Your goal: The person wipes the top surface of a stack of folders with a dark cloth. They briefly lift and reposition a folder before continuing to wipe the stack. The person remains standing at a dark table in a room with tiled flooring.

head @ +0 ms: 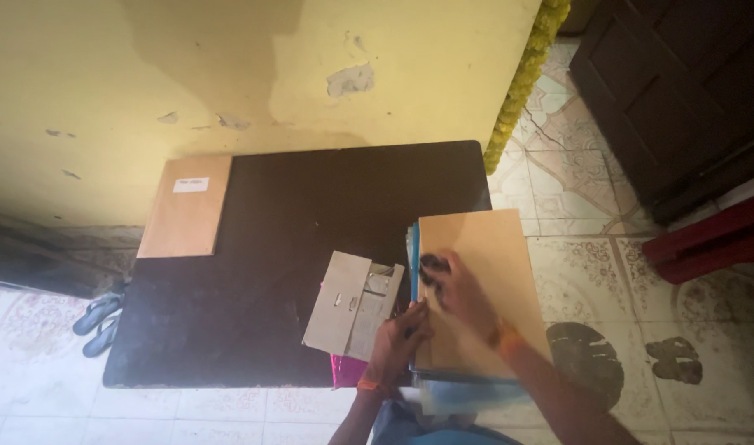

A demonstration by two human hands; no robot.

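- Two brown boards counted: one board lay flat at the far left corner of the table, the other board topped a stack at the near right edge
- One small white rectangular label sat near the far end of the left board
- Two grey cardboard pieces lay overlapped between the boards, just beside the stack
- Blue sheets showed under the right board along its left edge
- Left hand rested at the near left edge of the right board, fingers curled; whether it gripped anything could not be told
- Right hand lay on top of the right board, blurred, a dark object at its fingertips; grip unclear
- One dark table stood against a yellow wall with chipped paint
- One pair of blue sandals lay on the patterned tile floor; a dark wooden door stood at far right
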